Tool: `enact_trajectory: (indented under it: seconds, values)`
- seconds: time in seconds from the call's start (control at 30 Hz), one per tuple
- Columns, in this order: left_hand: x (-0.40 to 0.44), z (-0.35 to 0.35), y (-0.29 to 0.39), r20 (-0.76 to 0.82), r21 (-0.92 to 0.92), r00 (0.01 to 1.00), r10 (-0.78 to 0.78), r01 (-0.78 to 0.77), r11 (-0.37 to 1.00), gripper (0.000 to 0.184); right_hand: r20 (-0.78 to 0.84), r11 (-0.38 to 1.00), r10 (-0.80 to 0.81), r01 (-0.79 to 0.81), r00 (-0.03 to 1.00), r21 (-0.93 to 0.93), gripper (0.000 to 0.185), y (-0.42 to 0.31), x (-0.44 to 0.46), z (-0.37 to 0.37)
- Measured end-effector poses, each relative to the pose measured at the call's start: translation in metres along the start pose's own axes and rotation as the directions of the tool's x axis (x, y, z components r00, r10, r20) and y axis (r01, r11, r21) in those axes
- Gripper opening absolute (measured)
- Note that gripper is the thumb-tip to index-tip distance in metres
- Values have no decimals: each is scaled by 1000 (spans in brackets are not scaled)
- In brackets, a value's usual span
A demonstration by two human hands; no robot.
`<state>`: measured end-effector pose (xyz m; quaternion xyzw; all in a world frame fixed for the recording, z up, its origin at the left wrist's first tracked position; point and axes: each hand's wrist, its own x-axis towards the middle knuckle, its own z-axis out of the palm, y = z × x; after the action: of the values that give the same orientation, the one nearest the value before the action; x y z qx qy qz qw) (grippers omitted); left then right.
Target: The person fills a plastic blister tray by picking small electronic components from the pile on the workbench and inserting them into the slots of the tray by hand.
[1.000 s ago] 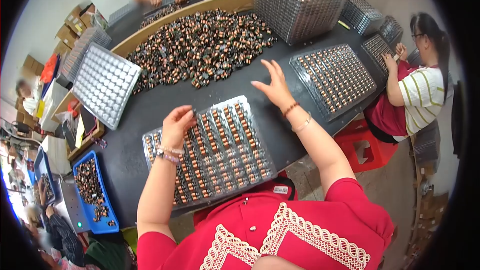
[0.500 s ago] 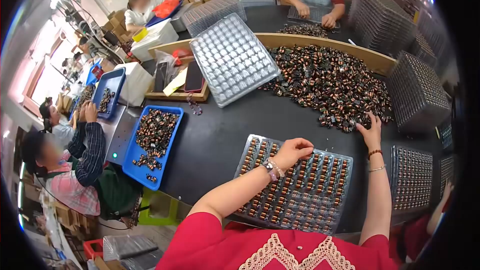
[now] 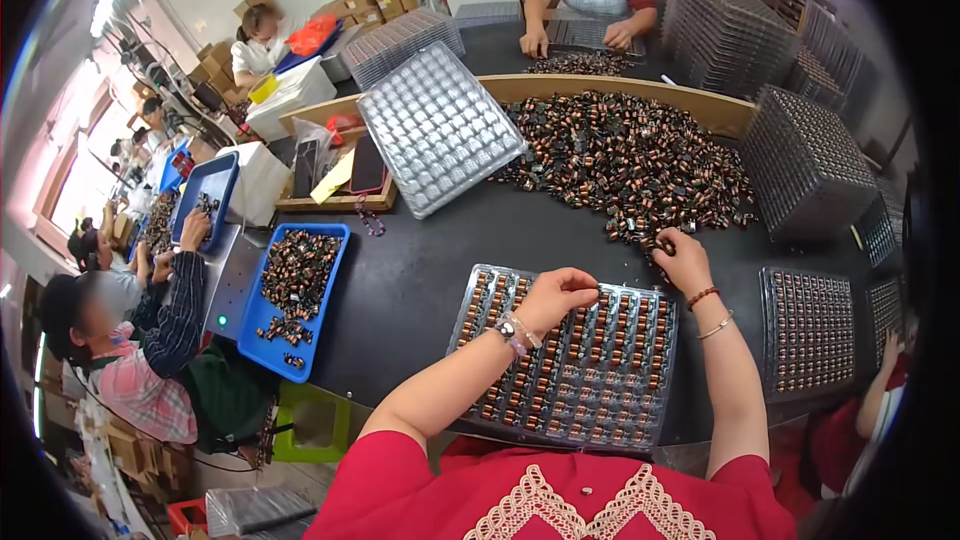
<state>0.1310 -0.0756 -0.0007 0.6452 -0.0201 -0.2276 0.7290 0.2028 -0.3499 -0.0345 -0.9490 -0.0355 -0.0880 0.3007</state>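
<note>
A clear plastic tray (image 3: 652,410) lies in front of me, its pockets filled with rows of small copper-wound coils. Over the tray's far half is my left hand (image 3: 553,302), thumb and fingers pinched together; whatever is between them is hidden. At the near edge of a big heap of loose copper coils (image 3: 620,155), my right hand (image 3: 686,264) is closed, with a dark copper coil (image 3: 663,243) at its fingertips. The right hand is just beyond the tray's far right corner.
An upturned blister tray (image 3: 440,130) leans by a wooden box (image 3: 385,198) with phones. Left stands a blue tray (image 3: 335,285) of coils. Tray stacks (image 3: 810,165) and a filled tray (image 3: 808,330) stand right. A wooden board (image 3: 720,118) borders the heap. Co-workers sit opposite and left.
My right hand has drawn back from the heap toward the tray, its fingers closing from spread to pinched on a coil. My left hand stays over the tray. The view has shifted slightly.
</note>
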Motion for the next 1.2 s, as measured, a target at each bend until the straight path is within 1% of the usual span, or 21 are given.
enact_trajectory:
  seconds: [0.07, 0.13, 0.17, 0.2, 0.23, 0.27, 0.3, 0.33, 0.4, 0.47, 0.53, 0.57, 0.6, 0.67, 0.73, 0.8, 0.87, 0.97, 1.0, 1.07, 1.2]
  values:
    - [-6, -1, -1, -20, 3, 999, 26, -26, 1000, 19, 4, 998, -26, 26, 1000, 58, 22, -9, 0, -1]
    - [-12, -3, -3, -29, 8, 999, 30, -30, 1000, 19, 48, 954, 47, -59, 998, 294, 19, -14, 2, -5]
    - [-17, -5, -4, -66, 18, 997, 50, -49, 999, 19, -24, 940, -10, 18, 1000, 341, 17, -9, 1, -3]
    - [-21, -8, -5, -97, 28, 993, 66, -63, 998, 20, 19, 916, -6, -3, 1000, 401, 18, -18, -3, -10]
    - [-25, -14, -7, -150, 90, 985, 86, -73, 993, 19, 178, 849, 96, -174, 979, 499, 20, -26, -9, -17]
    - [-28, -19, -10, -183, 148, 978, 100, -74, 986, 19, 130, 827, -5, -69, 992, 558, 23, -14, -16, -9]
    - [-31, -25, -11, -183, 155, 976, 119, -91, 984, 19, 62, 897, -87, 51, 994, 440, 25, -42, -36, -28]
    - [-38, -28, -10, -183, 164, 973, 139, -109, 980, 19, 218, 864, -7, -104, 976, 493, 26, -59, -53, -41]
    - [-53, -25, -4, -213, 313, 950, 227, -153, 937, 17, 153, 921, -188, 120, 970, 372, 27, -66, -78, -35]
    - [-69, -13, 7, -195, 275, 964, 183, -126, 953, 17, 104, 931, -335, 312, 937, 190, 24, -76, -103, -27]
    - [-75, -14, -4, -49, 554, 926, 374, -287, 782, 18, 147, 931, -363, 363, 920, 22, 20, -84, -117, -20]
    - [-78, -15, -7, 39, 625, 908, 417, -347, 699, 18, 135, 924, -376, 382, 917, -26, 21, -85, -120, -16]
    - [-80, -10, -9, 70, 640, 916, 396, -346, 686, 17, 124, 913, -391, 402, 912, -74, 22, -85, -122, -14]
    - [-82, -3, -13, 190, 661, 896, 400, -418, 623, 19, 76, 915, -392, 397, 917, -78, 23, -84, -124, -9]
    - [-85, 1, -20, 324, 714, 841, 433, -518, 471, 20, 28, 913, -399, 400, 916, -79, 24, -84, -125, -9]
    - [-86, 5, -23, 329, 725, 838, 435, -520, 452, 20, -2, 936, -353, 353, 936, 4, 24, -83, -128, -12]
    - [-86, 5, -28, 307, 739, 851, 425, -495, 457, 17, -53, 923, -381, 383, 923, 31, 24, -77, -132, -15]
    - [-85, 2, -28, 407, 771, 793, 453, -564, 296, 10, -37, 943, -286, 288, 958, 166, 27, -74, -141, -24]
    - [-86, 3, -27, 408, 771, 792, 454, -565, 293, 10, -40, 943, -287, 289, 957, 166, 27, -72, -143, -25]
    - [-89, 6, -22, 453, 783, 748, 485, -594, 185, 9, 1, 966, -221, 219, 975, 137, 28, -70, -148, -24]
    - [-92, 8, -12, 441, 813, 781, 443, -557, 172, 10, -95, 961, -263, 270, 960, 64, 32, -69, -147, -18]
